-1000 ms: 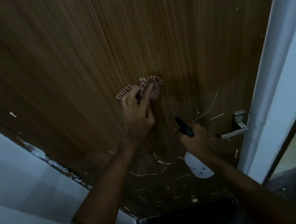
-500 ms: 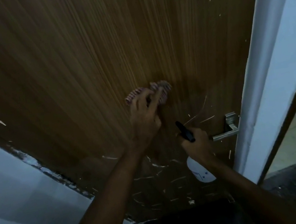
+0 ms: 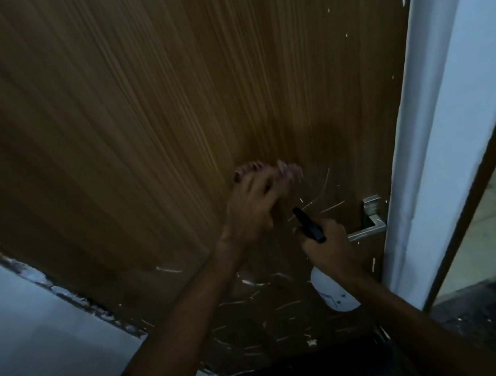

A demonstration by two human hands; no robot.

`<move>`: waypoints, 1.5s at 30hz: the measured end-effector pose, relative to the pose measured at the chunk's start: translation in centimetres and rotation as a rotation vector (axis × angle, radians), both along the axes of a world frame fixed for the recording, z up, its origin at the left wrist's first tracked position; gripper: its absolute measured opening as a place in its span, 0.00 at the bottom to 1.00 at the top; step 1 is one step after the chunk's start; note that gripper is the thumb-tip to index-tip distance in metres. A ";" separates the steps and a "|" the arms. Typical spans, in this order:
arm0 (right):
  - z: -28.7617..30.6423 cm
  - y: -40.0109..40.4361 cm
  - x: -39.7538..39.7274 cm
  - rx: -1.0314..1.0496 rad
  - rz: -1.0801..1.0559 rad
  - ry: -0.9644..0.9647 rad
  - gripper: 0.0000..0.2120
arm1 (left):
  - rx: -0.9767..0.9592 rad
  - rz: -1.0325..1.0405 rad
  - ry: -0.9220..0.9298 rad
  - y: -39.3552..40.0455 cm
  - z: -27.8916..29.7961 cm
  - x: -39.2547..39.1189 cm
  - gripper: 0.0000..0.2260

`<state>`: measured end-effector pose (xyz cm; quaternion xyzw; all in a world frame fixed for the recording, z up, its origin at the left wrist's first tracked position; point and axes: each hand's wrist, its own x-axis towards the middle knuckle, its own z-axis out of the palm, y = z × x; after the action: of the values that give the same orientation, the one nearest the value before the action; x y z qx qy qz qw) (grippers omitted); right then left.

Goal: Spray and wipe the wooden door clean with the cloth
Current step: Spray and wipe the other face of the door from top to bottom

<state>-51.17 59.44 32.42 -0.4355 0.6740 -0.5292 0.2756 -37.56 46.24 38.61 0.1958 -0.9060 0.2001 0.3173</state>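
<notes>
**Wiping beside the handle**

While the left hand (image 3: 249, 212) is pressing the red-checked cloth (image 3: 270, 173) against the brown wood-grain door (image 3: 162, 104), fingers curled round the bunched fabric, the right hand (image 3: 325, 245) is gripping the white spray bottle (image 3: 333, 293) near the metal lever handle (image 3: 368, 227); firm overlapping strokes along the grain would likely be lifting the pale streaks (image 3: 255, 284) lower down

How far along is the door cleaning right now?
Midway, it seems. In hand: the left hand presses the cloth against the wooden door, blurred as if wiping, while the right hand grips the spray bottle. Left: pale streaks mark the lower door. The upper panel looks unmarked.
</notes>
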 end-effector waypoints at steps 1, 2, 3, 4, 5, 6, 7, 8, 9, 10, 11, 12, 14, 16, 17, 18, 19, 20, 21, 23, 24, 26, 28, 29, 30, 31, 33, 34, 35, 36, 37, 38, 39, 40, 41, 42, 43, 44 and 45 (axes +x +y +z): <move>-0.1 -0.1 -0.3 -0.012 0.002 0.008 0.12 | -0.027 -0.060 -0.158 0.5 -1.6 -0.2 0.24; -0.1 0.0 -0.5 -0.024 0.008 0.021 0.12 | -0.012 -0.104 -0.252 0.8 -3.1 -0.2 0.19; 0.2 -0.2 -0.6 -0.043 0.010 0.033 0.12 | -0.006 -0.096 -0.311 0.7 -4.1 0.0 0.17; 0.4 -0.3 -0.7 -0.060 0.007 0.051 0.12 | 0.008 -0.078 -0.322 0.8 -4.0 -0.1 0.16; 0.3 -0.3 -1.0 -0.070 0.007 0.060 0.12 | 0.004 -0.055 -0.280 0.7 -3.6 -0.4 0.18; 0.2 -0.2 -1.3 -0.069 0.014 0.054 0.12 | 0.012 -0.020 -0.214 0.9 -2.7 -0.8 0.20; -0.1 -0.2 -1.6 -0.059 0.020 0.035 0.11 | 0.011 0.013 -0.119 1.3 -1.2 -1.3 0.22; -0.3 -0.1 -1.9 -0.038 0.024 0.016 0.09 | -0.005 0.042 0.011 1.5 0.5 -1.8 0.23; -0.7 0.0 -2.1 -0.015 0.034 0.004 0.08 | -0.018 0.062 0.159 1.5 2.2 -2.5 0.23; -1.0 0.2 -2.3 0.000 0.043 0.000 0.06 | -0.019 0.077 0.266 1.4 3.6 -3.1 0.24; -1.3 0.3 -2.4 0.009 0.049 0.003 0.06 | -0.026 0.080 0.298 1.3 4.3 -3.4 0.25; -1.5 0.5 -2.7 0.022 0.053 0.006 0.06 | -0.038 0.071 0.254 1.1 3.9 -3.7 0.26; -1.6 0.9 -3.3 0.052 0.057 0.019 0.06 | -0.082 0.034 0.029 0.7 0.4 -3.5 0.27; -1.6 1.0 -4.1 0.033 0.060 0.029 0.05 | -0.127 -0.019 -0.228 0.7 -3.6 -3.4 0.25; -1.5 1.1 -4.4 0.011 0.049 0.042 0.05 | -0.133 -0.034 -0.308 0.7 -4.6 -3.4 0.24; -1.5 1.4 -4.8 -0.001 0.036 0.056 0.06 | -0.120 -0.032 -0.338 0.9 -4.8 -3.8 0.24; -1.4 1.6 -4.9 -0.005 0.025 0.058 0.06 | -0.106 -0.002 -0.332 1.0 -4.1 -4.2 0.24; -1.5 1.9 -5.0 -0.004 0.020 0.042 0.07 | -0.080 0.019 -0.276 1.4 -3.0 -4.7 0.25; -1.6 2.2 -5.2 -0.001 0.021 0.023 0.07 | -0.029 0.043 -0.157 2.0 -1.4 -5.1 0.25; -1.5 2.5 -5.3 0.022 0.008 -0.013 0.08 | 0.032 0.087 0.152 2.6 2.4 -6.2 0.24; -1.6 2.7 -5.5 0.037 -0.006 -0.034 0.08 | 0.042 0.106 0.265 2.8 3.8 -7.1 0.24; -1.7 2.7 -5.8 0.017 -0.029 -0.071 0.08 | 0.017 0.113 0.246 2.6 4.2 -7.7 0.26; -1.2 2.9 -6.3 -0.034 -0.024 -0.067 0.10 | -0.055 0.069 -0.035 2.3 1.1 -7.4 0.28; -1.1 2.9 -6.7 -0.062 -0.017 -0.061 0.11 | -0.089 0.039 -0.219 2.2 -0.8 -7.0 0.29; -1.1 3.3 -7.1 -0.080 -0.012 -0.051 0.10 | -0.112 0.013 -0.379 2.4 -2.6 -6.7 0.28; -0.9 3.3 -7.4 -0.098 -0.021 -0.042 0.09 | -0.119 0.004 -0.475 2.3 -3.4 -6.5 0.28; -0.6 3.6 -8.0 -0.125 -0.040 -0.061 0.08 | -0.079 0.041 -0.446 2.8 -2.7 -7.4 0.31; -0.4 3.5 -8.4 -0.129 -0.040 -0.096 0.08 | -0.045 0.063 -0.332 3.1 -1.2 -8.1 0.32; -0.3 3.5 -8.6 -0.125 -0.042 -0.124 0.09 | -0.021 0.084 -0.191 3.3 0.4 -8.8 0.32; 0.0 3.3 -8.8 -0.121 -0.043 -0.141 0.09 | -0.014 0.100 -0.054 3.3 2.1 -9.3 0.30; 0.2 3.2 -8.9 -0.113 -0.041 -0.143 0.09 | -0.025 0.119 0.051 3.2 3.4 -9.7 0.28; 0.5 2.9 -8.9 -0.116 -0.033 -0.143 0.09 | -0.053 0.125 0.116 3.1 4.1 -9.9 0.28; 0.8 2.6 -9.0 -0.127 -0.025 -0.137 0.08 | -0.069 0.111 0.135 3.1 3.9 -9.9 0.27; 1.3 2.4 -9.2 -0.145 -0.018 -0.126 0.07 | -0.075 0.096 0.112 3.1 2.8 -9.8 0.27; 1.8 2.2 -9.3 -0.165 -0.010 -0.105 0.06 | -0.070 0.071 0.068 3.2 1.2 -9.6 0.26; 2.2 1.9 -9.4 -0.182 -0.007 -0.080 0.06 | -0.034 0.040 -0.006 3.4 -0.5 -9.4 0.26; 2.5 1.7 -9.6 -0.190 -0.014 -0.061 0.06 | 0.009 0.024 -0.139 3.5 -2.5 -9.0 0.25; 2.9 1.6 -9.7 -0.200 -0.027 -0.055 0.07 | 0.035 0.022 -0.307 3.7 -3.9 -8.6 0.24; 3.0 1.5 -10.0 -0.206 -0.047 -0.055 0.07 | 0.028 0.028 -0.452 3.7 -4.6 -8.1 0.24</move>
<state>-61.14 60.93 35.45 -0.4310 0.6183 -0.6136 0.2354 -45.63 49.96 33.97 0.1630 -0.9539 0.2308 0.1009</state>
